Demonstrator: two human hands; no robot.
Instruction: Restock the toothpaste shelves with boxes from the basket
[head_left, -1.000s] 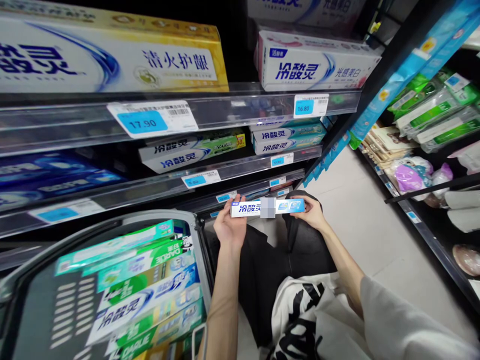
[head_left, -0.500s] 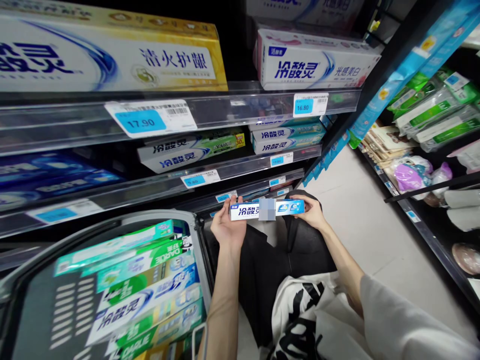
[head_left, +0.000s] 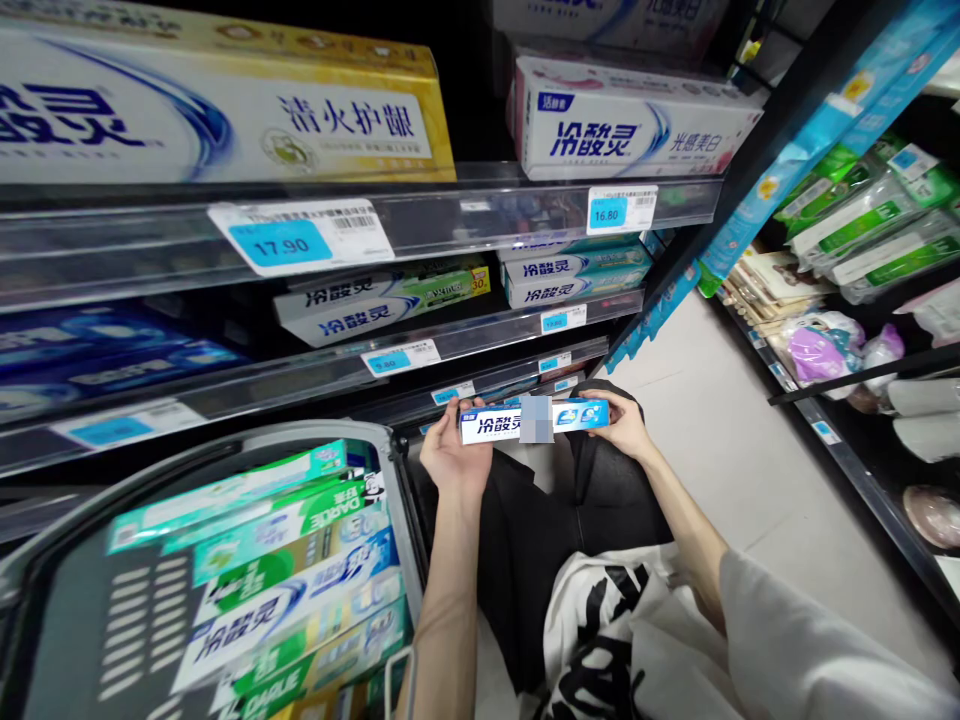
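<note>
A white and blue toothpaste box is held level above my knees, its printed long side facing me. Its left end rests in my left hand, the fingers partly hidden behind it. At the other end my right hand pinches the blue tip between thumb and fingers. Part of the print is covered by a blurred patch. To the left of my left forearm stands a grey shopping basket with several toothpaste boxes lying in rows inside, mostly green and white.
Shelves rise in front with more toothpaste boxes, a yellow one and a white one nearest. Price labels line the shelf edges. Over the pale floor on the right stands another shelf unit with packaged goods.
The toothpaste box has tipped very slightly, showing a strip of its top edge. My left fingers have shifted a little at its left end; the right hand stays put.
</note>
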